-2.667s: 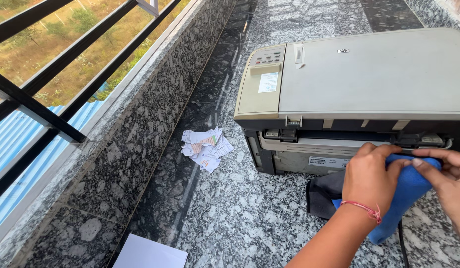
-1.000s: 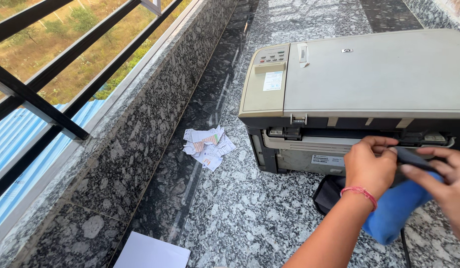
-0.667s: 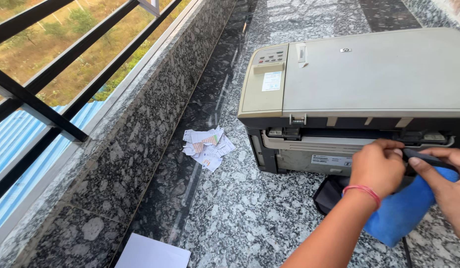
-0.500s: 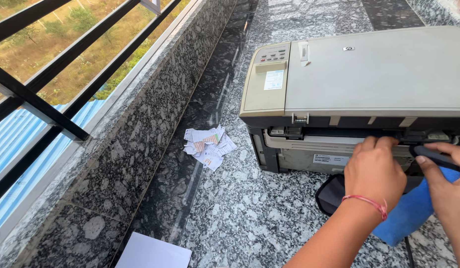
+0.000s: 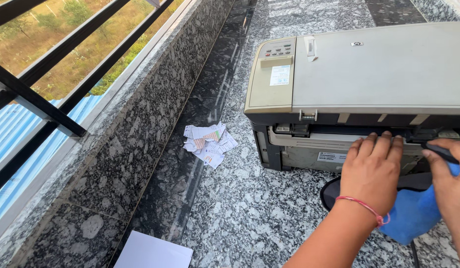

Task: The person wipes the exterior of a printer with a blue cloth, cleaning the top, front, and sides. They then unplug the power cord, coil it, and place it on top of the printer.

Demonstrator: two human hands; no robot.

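A grey and beige printer (image 5: 369,74) sits on the speckled granite floor (image 5: 250,213), its front open. My left hand (image 5: 371,171) lies flat against the printer's front opening, fingers together and reaching in; a red thread circles the wrist. My right hand (image 5: 451,181) at the frame's right edge grips a thin black tool (image 5: 441,151) and a blue cloth (image 5: 413,213) that hangs below it. A black round object (image 5: 331,191) lies on the floor under my left hand, partly hidden.
Torn scraps of printed paper (image 5: 207,144) lie on the floor left of the printer. A white sheet (image 5: 153,253) lies at the bottom edge. A low granite wall (image 5: 126,134) with a dark metal railing (image 5: 36,99) runs along the left.
My left hand has opened from a fist and spread flat against the printer's front. My right hand has shifted a little right with the cloth and tool.
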